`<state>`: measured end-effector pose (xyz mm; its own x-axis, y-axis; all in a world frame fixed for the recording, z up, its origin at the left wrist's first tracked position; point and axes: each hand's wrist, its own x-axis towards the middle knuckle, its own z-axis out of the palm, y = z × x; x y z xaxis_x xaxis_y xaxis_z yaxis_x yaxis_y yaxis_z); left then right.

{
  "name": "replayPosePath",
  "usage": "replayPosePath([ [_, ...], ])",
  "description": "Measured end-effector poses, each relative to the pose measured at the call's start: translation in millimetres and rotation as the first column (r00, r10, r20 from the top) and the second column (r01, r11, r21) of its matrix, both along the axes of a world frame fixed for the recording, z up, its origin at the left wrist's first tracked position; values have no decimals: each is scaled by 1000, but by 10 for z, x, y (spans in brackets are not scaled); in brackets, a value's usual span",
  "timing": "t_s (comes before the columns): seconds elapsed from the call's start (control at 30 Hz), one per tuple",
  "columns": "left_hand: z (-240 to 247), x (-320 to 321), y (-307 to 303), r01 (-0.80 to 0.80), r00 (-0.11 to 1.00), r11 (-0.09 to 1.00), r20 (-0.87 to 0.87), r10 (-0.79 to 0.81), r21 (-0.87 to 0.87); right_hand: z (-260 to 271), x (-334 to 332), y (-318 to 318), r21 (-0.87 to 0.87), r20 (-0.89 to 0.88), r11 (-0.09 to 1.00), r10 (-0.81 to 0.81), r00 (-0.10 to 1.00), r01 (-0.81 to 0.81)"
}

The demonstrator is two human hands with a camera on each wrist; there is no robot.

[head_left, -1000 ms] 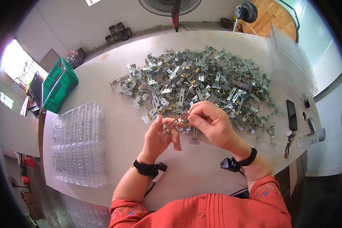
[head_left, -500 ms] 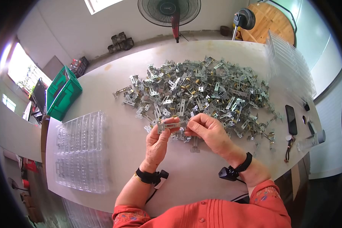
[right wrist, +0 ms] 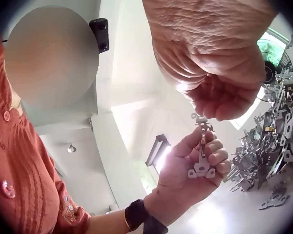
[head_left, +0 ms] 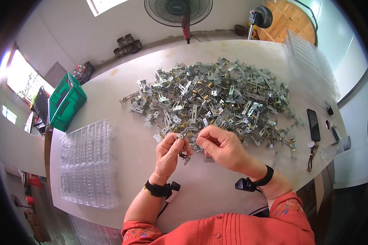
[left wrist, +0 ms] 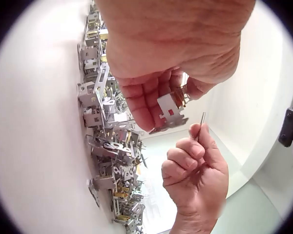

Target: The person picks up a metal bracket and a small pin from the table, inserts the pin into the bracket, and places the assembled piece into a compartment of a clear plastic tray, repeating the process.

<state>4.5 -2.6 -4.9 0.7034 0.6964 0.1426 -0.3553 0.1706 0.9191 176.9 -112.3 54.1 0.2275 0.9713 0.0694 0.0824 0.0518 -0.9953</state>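
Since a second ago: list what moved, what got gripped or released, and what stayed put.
The metal part, held level between both hands half a second ago, is now turned on end and gripped by the left hand alone. The right hand has let go of it and hovers beside it, pinching a thin pin. The pile of parts and the clear tray lie as before.

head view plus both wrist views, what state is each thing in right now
left hand: holds the latch part
latch part: lifted clear of the table
right hand: pinches the pin
pin: tip up, beside the latch part
parts heap: loose, jumbled on the table
clear tray: lying flat
phone: lying flat, screen dark
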Motion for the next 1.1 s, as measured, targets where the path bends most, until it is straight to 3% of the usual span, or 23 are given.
replayPosePath([
  [0.17, 22, -8, -16, 13, 999, 1000, -48, -13, 13, 69, -27, -43, 2, 132, 1000, 23, 991, -24],
  [0.37, 6, -25, -12, 36, 997, 999, -71, -36, -3, 70, -30, -36, -12, 163, 1000, 6, 987, -4],
  [0.6, 0, -41, -15, -27, 982, 992, -185, 49, 121, 21, -26, -26, 3, 239, 1000, -20, 971, 20],
  [0.67, 0, -41, -21, -24, 976, 986, -210, 59, 166, -15, -24, -16, 90, 280, 996, -24, 960, -2],
  [0.97, 37, -26, -59, -19, 969, 977, -236, 69, 211, 92, 0, -37, -113, 170, 991, 86, 982, -68],
  [1.1, 56, -12, -87, -7, 962, 967, -261, 76, 256, 85, -14, -30, -87, 153, 994, 81, 985, -68],
])
